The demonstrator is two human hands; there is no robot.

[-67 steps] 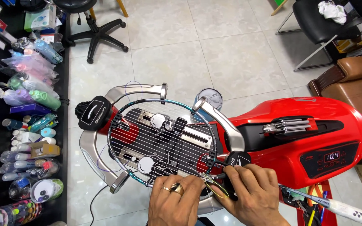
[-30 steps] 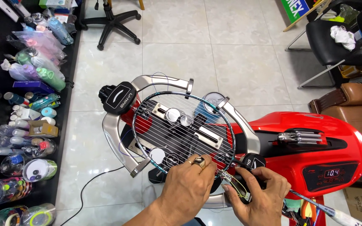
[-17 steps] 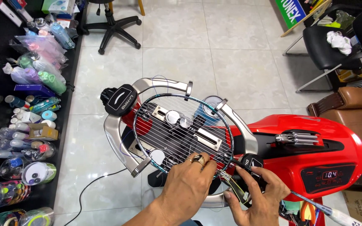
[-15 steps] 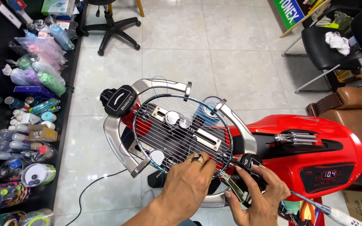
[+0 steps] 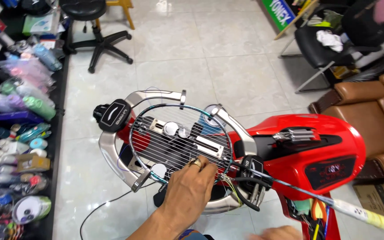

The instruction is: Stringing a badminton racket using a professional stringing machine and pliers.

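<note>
Nearest, the right hand (image 5: 275, 233) is a blur at the bottom edge; open or closed, I cannot tell. The left hand (image 5: 191, 190) curls its fingers on the strings of the racket (image 5: 181, 141), clamped flat in the red stringing machine (image 5: 307, 151). Looks like weaving a string; next needs a careful pull-through. Beyond: pale tiled floor (image 5: 241, 66), black stool (image 5: 92, 26), brown armchair (image 5: 378, 111).

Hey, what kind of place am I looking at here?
Probably a racket stringing shop: a racket is clamped on a red stringing machine, the left hand rests on its strings, and packaged goods line a side shelf.
</note>
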